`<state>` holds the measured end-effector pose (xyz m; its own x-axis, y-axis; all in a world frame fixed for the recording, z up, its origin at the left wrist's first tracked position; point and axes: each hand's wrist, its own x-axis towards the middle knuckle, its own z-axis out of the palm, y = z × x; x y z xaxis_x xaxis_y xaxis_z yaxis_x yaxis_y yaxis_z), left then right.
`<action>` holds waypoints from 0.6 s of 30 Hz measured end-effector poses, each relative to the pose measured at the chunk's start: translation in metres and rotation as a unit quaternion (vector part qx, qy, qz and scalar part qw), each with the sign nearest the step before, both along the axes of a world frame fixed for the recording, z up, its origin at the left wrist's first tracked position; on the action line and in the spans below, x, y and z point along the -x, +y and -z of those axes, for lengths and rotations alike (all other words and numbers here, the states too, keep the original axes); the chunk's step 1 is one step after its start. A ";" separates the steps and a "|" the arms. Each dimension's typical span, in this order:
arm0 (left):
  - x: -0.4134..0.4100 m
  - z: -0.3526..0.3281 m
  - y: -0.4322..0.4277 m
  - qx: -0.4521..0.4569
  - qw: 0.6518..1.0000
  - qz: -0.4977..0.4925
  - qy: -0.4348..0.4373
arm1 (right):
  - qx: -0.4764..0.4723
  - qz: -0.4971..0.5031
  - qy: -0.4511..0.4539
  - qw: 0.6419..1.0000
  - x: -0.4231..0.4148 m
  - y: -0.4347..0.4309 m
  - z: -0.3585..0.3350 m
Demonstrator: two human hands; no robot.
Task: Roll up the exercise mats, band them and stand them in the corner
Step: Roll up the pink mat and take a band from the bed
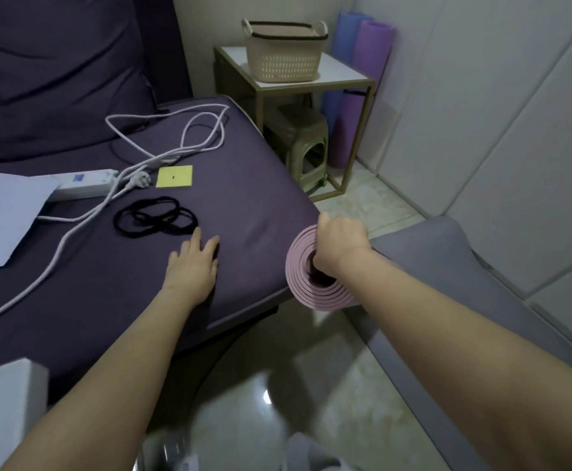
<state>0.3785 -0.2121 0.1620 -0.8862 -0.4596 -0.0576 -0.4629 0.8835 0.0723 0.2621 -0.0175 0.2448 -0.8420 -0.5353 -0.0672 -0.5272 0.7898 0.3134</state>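
The right hand (340, 243) alone grips the end of the rolled pink mat (303, 290) at the edge of the bed (250, 185), fingers seemingly hooked into the core, though they are hidden; a slack grip could let the coil spring loose. The left hand (194, 263) lies flat and empty on the bed near the tangled black bands (155, 217), so lifting one may drag the rest.

A basket (282, 59) tops the side table (344, 75) (stool (298, 144) beneath); power strip (84, 182) on sofa (243, 185).
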 end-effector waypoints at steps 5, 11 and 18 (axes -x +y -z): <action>0.022 -0.008 -0.021 -0.107 0.992 -0.071 -0.021 | -0.004 -0.001 -0.007 1.000 0.003 -0.005 0.004; 0.030 -0.004 -0.019 -0.103 0.992 -0.067 0.024 | -0.009 -0.024 0.000 1.000 0.002 -0.001 0.004; 0.017 -0.005 0.007 -0.063 0.998 -0.010 0.030 | 0.037 -0.040 -0.021 0.998 -0.014 0.023 -0.002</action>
<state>0.3619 -0.2055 0.1675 -0.8805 -0.4699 -0.0627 -0.4719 0.8564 0.2095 0.2763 0.0057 0.2472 -0.7931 -0.6062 -0.0593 -0.6017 0.7646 0.2311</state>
